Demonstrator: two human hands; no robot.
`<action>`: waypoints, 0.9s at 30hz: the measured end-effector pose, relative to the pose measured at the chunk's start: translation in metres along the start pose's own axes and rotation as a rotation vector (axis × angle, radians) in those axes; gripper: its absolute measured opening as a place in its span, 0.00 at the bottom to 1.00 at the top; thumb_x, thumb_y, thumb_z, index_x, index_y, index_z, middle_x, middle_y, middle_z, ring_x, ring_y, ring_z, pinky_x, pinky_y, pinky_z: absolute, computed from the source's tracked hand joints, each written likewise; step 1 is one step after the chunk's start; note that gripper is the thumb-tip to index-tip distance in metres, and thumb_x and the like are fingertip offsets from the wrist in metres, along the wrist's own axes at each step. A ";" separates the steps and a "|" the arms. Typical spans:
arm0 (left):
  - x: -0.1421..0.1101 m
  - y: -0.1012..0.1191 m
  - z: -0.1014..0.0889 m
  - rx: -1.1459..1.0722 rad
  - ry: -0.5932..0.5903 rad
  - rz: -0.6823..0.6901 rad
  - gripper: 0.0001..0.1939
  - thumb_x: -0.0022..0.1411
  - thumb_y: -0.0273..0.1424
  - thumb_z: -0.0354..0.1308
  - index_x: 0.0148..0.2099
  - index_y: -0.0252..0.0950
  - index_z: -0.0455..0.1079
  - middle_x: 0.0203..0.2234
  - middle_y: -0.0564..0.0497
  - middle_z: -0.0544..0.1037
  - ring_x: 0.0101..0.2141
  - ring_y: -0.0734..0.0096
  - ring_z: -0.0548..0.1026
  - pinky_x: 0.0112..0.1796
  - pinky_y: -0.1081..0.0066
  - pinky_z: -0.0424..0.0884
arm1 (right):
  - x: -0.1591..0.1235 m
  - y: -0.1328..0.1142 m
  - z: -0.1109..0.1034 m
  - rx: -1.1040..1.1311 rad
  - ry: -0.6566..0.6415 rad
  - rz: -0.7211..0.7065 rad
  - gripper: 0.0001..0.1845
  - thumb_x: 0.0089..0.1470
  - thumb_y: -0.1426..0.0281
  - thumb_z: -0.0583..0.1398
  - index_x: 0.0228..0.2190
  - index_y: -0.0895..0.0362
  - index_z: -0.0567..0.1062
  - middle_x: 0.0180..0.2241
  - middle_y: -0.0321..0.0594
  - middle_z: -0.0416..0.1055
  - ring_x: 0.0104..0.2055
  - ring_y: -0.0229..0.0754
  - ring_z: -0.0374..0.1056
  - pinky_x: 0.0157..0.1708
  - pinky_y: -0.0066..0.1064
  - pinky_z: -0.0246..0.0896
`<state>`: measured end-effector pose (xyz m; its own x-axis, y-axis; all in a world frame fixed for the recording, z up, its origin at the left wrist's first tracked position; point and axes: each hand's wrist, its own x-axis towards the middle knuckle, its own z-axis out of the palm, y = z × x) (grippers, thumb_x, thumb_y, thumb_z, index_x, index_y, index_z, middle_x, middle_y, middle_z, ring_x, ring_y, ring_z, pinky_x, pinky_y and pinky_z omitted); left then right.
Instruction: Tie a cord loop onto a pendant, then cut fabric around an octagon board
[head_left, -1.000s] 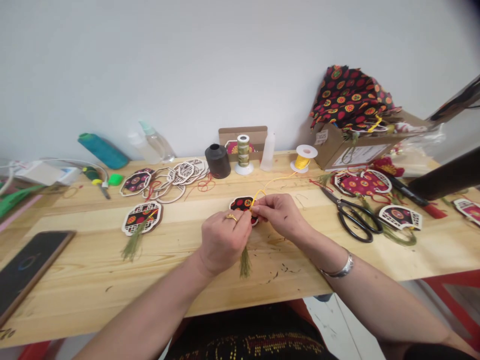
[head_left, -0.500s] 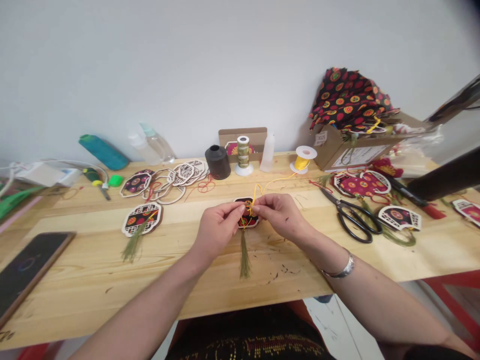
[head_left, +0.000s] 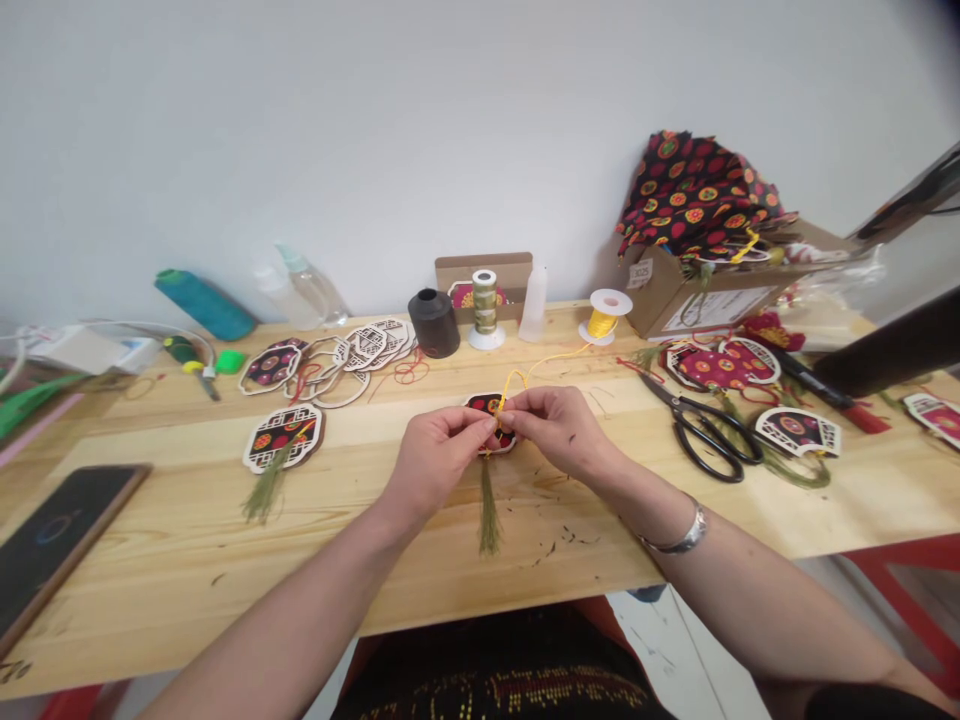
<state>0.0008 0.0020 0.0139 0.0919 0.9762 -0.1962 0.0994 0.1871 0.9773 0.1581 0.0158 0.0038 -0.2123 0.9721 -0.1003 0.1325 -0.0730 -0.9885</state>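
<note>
Your left hand (head_left: 439, 455) and right hand (head_left: 559, 428) meet at the middle of the desk (head_left: 187, 560), fingertips pinched shut on a yellow cord (head_left: 514, 379) right over a small fabric ornament (head_left: 487, 407). The ornament lies flat on the desk just beyond your knuckles, partly hidden by them, and its green tassel (head_left: 489, 515) trails back toward you between your wrists.

The cord runs from your fingers up to the yellow spool (head_left: 606, 315) near the wall, so it does not look cut. Judging by that, the tassel end seems done and the cord at the top is being tied or looped; whether the knot is closed cannot be told, since your fingers cover it. Trimming the cord would remain, and the scissors (head_left: 709, 435) lie to your right, well apart from your hand.

One ornament with a tassel (head_left: 283, 437) sits to your left, and a loose heap of wooden frames (head_left: 352, 355) lies behind it, so more pieces appear to wait for assembly.
</note>
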 end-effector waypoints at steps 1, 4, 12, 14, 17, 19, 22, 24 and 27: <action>0.000 0.001 0.000 -0.019 0.002 0.002 0.05 0.48 0.31 0.63 0.25 0.34 0.77 0.17 0.55 0.75 0.16 0.82 0.58 0.21 0.75 0.57 | 0.000 -0.001 0.000 0.016 -0.011 -0.007 0.09 0.47 0.67 0.61 0.23 0.60 0.76 0.21 0.37 0.73 0.24 0.35 0.64 0.27 0.27 0.60; 0.001 0.002 0.000 -0.100 -0.011 -0.011 0.05 0.46 0.31 0.64 0.24 0.34 0.77 0.16 0.54 0.75 0.16 0.82 0.59 0.22 0.75 0.58 | -0.001 -0.003 -0.002 0.072 -0.064 -0.029 0.09 0.47 0.66 0.62 0.23 0.60 0.76 0.20 0.35 0.72 0.24 0.34 0.64 0.27 0.27 0.61; 0.007 -0.005 -0.005 -0.340 -0.103 -0.100 0.08 0.43 0.31 0.68 0.25 0.31 0.77 0.17 0.50 0.75 0.15 0.86 0.58 0.19 0.77 0.49 | 0.002 -0.002 -0.008 0.157 -0.189 -0.081 0.06 0.49 0.69 0.62 0.27 0.60 0.77 0.24 0.37 0.73 0.26 0.34 0.64 0.30 0.29 0.62; 0.007 -0.006 -0.006 -0.368 -0.129 -0.111 0.08 0.44 0.31 0.68 0.26 0.31 0.77 0.17 0.50 0.75 0.15 0.86 0.58 0.18 0.77 0.48 | 0.002 -0.001 -0.008 0.182 -0.187 -0.071 0.06 0.48 0.69 0.63 0.26 0.60 0.77 0.24 0.37 0.73 0.26 0.34 0.64 0.30 0.29 0.63; 0.007 -0.007 -0.006 -0.379 -0.160 -0.109 0.08 0.45 0.31 0.68 0.27 0.31 0.78 0.18 0.50 0.75 0.15 0.87 0.57 0.19 0.78 0.47 | 0.003 0.001 -0.008 0.206 -0.174 -0.055 0.07 0.47 0.68 0.64 0.26 0.60 0.76 0.24 0.36 0.72 0.26 0.34 0.64 0.30 0.29 0.62; 0.006 -0.007 -0.006 -0.368 -0.167 -0.097 0.07 0.46 0.31 0.68 0.27 0.31 0.78 0.18 0.50 0.75 0.16 0.87 0.58 0.19 0.77 0.48 | 0.003 0.002 -0.008 0.209 -0.164 -0.050 0.08 0.46 0.66 0.64 0.26 0.60 0.76 0.23 0.36 0.72 0.25 0.34 0.64 0.29 0.29 0.62; 0.005 -0.006 -0.005 -0.345 -0.168 -0.082 0.07 0.47 0.31 0.67 0.27 0.31 0.77 0.18 0.50 0.75 0.16 0.86 0.58 0.19 0.77 0.49 | 0.003 0.002 -0.007 0.202 -0.155 -0.044 0.09 0.46 0.66 0.65 0.25 0.60 0.76 0.22 0.36 0.72 0.24 0.33 0.64 0.28 0.28 0.62; 0.005 -0.005 -0.005 -0.333 -0.166 -0.077 0.07 0.47 0.31 0.67 0.26 0.30 0.77 0.18 0.49 0.75 0.16 0.86 0.58 0.19 0.77 0.49 | 0.003 0.002 -0.007 0.201 -0.148 -0.038 0.09 0.45 0.66 0.65 0.25 0.60 0.77 0.22 0.36 0.72 0.24 0.33 0.64 0.27 0.28 0.62; 0.004 -0.004 -0.006 -0.321 -0.169 -0.073 0.06 0.47 0.30 0.66 0.26 0.31 0.77 0.18 0.50 0.75 0.16 0.86 0.58 0.20 0.76 0.49 | 0.002 0.000 -0.008 0.198 -0.147 -0.031 0.09 0.45 0.66 0.65 0.25 0.60 0.77 0.22 0.36 0.72 0.24 0.33 0.64 0.27 0.28 0.62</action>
<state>-0.0050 0.0058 0.0091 0.2612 0.9321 -0.2509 -0.2021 0.3070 0.9300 0.1651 0.0194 0.0050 -0.3539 0.9326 -0.0705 -0.0658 -0.1001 -0.9928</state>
